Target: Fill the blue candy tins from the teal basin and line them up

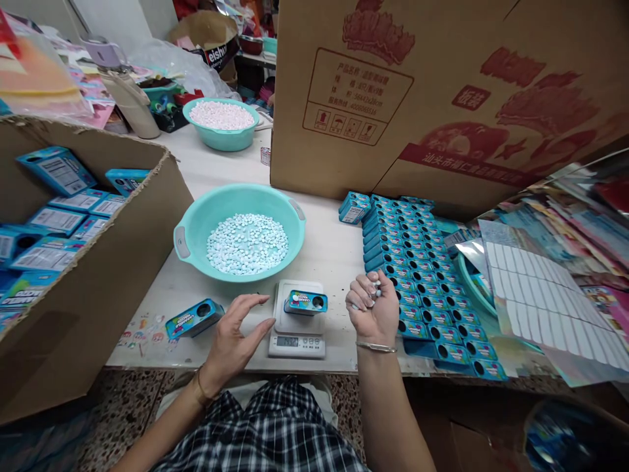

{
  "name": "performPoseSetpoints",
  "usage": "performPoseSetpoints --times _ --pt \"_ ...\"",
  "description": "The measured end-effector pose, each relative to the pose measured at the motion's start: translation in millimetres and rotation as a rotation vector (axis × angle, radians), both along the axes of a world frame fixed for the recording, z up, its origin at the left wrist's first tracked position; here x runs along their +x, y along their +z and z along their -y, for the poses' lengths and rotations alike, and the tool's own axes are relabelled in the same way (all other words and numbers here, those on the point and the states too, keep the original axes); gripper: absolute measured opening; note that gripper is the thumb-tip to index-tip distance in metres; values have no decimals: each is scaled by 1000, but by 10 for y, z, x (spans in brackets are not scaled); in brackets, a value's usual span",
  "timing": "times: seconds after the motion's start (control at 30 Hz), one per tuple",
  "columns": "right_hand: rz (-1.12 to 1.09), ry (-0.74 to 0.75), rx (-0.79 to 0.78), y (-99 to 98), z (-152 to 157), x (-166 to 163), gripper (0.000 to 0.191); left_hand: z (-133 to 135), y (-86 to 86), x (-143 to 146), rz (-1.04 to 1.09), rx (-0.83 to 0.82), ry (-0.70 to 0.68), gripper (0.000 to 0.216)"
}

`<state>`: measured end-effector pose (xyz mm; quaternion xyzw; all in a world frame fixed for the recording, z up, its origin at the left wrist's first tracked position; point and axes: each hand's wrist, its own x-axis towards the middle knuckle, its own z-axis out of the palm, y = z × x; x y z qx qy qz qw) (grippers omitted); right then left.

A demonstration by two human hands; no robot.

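A small blue tin (305, 302) lies on a white digital scale (298, 328) at the table's front edge. My left hand (234, 337) hovers just left of the scale, fingers spread and empty. My right hand (372, 307) is curled to the right of the scale, fingers closed round small pale candies. Another blue tin (194, 318) lies on the table to the left of my left hand. A teal basin (187, 229) holding pale blue-white candies stands behind the scale.
Rows of several blue tins (417, 275) fill the table on the right. A large cardboard box (417, 92) stands behind them. An open carton (122, 249) of blue tins is at the left. A second teal basin (222, 136) of pink candies sits farther back. A sticker sheet (545, 301) lies at right.
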<state>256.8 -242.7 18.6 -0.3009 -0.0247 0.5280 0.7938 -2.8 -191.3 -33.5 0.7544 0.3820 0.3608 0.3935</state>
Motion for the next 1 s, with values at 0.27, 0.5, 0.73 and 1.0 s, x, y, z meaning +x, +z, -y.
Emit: performPoseSetpoints --times 0.27,0.5,0.73,1.0 --pt "18 -2 -18 14 -152 -189 19 -98 129 216 -8 121 -52 30" --pt "170 -93 -122 38 -285 -465 22 -249 265 476 -145 277 -100 20" --pt "264 -127 -147 18 -280 -515 24 -276 304 588 -333 291 -165 15" --pt "293 -132 -159 18 -280 -564 26 -291 306 587 -378 313 -159 19"
